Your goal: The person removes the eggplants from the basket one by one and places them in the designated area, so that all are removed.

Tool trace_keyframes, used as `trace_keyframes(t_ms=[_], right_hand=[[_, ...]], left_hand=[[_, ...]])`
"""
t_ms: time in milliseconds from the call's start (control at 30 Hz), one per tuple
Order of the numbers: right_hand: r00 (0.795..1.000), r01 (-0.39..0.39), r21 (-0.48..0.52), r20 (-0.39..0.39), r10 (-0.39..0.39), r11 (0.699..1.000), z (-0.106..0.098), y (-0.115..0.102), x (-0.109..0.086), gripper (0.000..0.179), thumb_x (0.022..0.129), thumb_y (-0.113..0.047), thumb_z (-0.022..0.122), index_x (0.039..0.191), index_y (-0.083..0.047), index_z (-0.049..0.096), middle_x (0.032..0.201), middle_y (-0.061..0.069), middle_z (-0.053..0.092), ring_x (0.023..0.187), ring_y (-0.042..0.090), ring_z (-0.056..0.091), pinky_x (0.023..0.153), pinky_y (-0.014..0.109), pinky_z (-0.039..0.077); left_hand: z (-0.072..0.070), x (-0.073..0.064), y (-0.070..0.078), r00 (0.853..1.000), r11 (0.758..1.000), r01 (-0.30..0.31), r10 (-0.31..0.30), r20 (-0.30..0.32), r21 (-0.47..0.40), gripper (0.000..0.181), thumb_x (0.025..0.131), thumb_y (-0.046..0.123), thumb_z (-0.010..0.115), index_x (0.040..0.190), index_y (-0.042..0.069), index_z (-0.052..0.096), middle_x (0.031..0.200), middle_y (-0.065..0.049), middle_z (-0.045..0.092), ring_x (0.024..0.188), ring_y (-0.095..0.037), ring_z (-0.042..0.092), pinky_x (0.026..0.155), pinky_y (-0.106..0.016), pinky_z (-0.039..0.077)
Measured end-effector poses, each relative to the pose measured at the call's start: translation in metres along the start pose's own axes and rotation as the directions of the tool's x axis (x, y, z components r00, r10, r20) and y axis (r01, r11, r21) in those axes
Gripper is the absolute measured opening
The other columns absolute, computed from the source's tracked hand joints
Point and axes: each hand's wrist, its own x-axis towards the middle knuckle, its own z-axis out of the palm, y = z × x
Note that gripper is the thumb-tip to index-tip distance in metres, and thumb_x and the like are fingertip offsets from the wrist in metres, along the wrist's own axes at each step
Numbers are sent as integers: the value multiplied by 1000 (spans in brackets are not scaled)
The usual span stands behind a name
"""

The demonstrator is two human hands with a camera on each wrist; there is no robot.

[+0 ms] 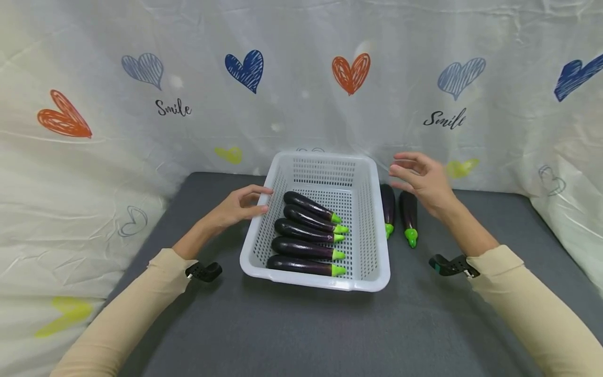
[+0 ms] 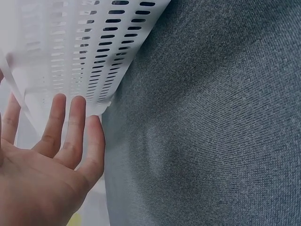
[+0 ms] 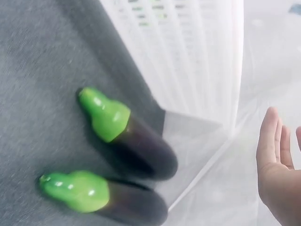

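Observation:
A white perforated plastic basket [image 1: 313, 285] holds several dark purple eggplants [image 1: 303, 247] with green stem ends, lying side by side in its left part. At the basket's left rim is my left hand [image 1: 242, 203], fingertips right at the edge. The left wrist view shows that hand's fingers [image 2: 77, 117] loosely extended alongside the slotted outer wall [image 2: 106, 52]. My right hand [image 1: 421, 180] is raised just off the basket's right rim, fingers spread and slightly bent, with nothing in it. Two more eggplants, one nearer the basket [image 3: 148, 149] and one farther out [image 3: 134, 202], lie below it on the table.
The basket stands on a grey cloth-covered table [image 1: 301, 335]. Behind and to both sides hangs a pale sheet [image 1: 301, 115] printed with hearts and "Smile". Both forearms wear beige sleeves, with a black strap [image 1: 204, 272] at the left wrist.

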Motion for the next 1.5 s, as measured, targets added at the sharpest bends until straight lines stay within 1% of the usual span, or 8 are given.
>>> trace_keyframes(t_ms=[133,333,733,900,1100,1200,1367,1500], right_hand=[[1000,5,-55,27,-3,998,14,-4,7,33,96,-2,70,128,1,62,118,19,58,106,30,64,85,39,56],[998,5,-81,69,1,997,32,-12,17,36,96,-4,72,130,0,62,122,19,58,109,31,63,86,40,56],[990,52,-159,137,-31,986,65,-20,27,39,93,-4,75,130,-2,64,126,21,59,109,33,62,86,41,56],[987,64,-155,153,-40,986,76,-19,32,37,93,-2,75,129,0,64,126,24,58,107,34,63,86,42,56],[983,76,-162,178,-47,984,87,-16,36,35,93,-3,75,127,1,64,122,21,60,106,36,63,85,42,57],[983,68,-153,181,-40,986,91,-14,38,34,94,-2,74,127,1,64,122,21,60,106,37,63,85,42,57],[984,48,-144,174,-23,988,98,-10,43,34,93,-2,75,125,2,65,123,23,60,109,44,60,85,43,57],[984,24,-128,176,-1,991,105,-8,47,34,94,-2,74,126,2,64,125,25,58,109,41,61,85,43,56]], left_hand=[[-1,0,0,1000,1000,-5,5,-3,8,49,99,16,70,145,11,54,132,-19,56,114,-33,60,95,-53,49],[-2,1,-1,1000,1000,-10,10,-3,11,49,99,15,70,145,10,53,133,-19,55,114,-33,60,94,-52,50],[0,2,-1,1000,1000,-1,1,0,6,49,99,17,70,145,11,53,135,-19,54,116,-33,59,96,-54,48],[0,2,-1,1000,1000,-3,3,1,9,49,99,17,70,145,11,53,135,-18,55,117,-33,59,97,-54,48],[0,1,0,1000,1000,-5,5,-3,20,49,99,17,70,145,11,53,134,-19,55,115,-33,60,95,-54,49],[0,2,0,1000,1000,-7,7,1,21,49,99,16,69,145,11,53,134,-19,55,115,-34,60,95,-54,49],[-1,2,0,1000,1000,-5,5,5,21,49,100,17,70,145,11,53,135,-19,55,116,-33,59,95,-55,48],[-1,2,0,1000,1000,-1,1,3,20,49,100,17,70,145,12,53,134,-19,55,116,-34,59,95,-55,49]])
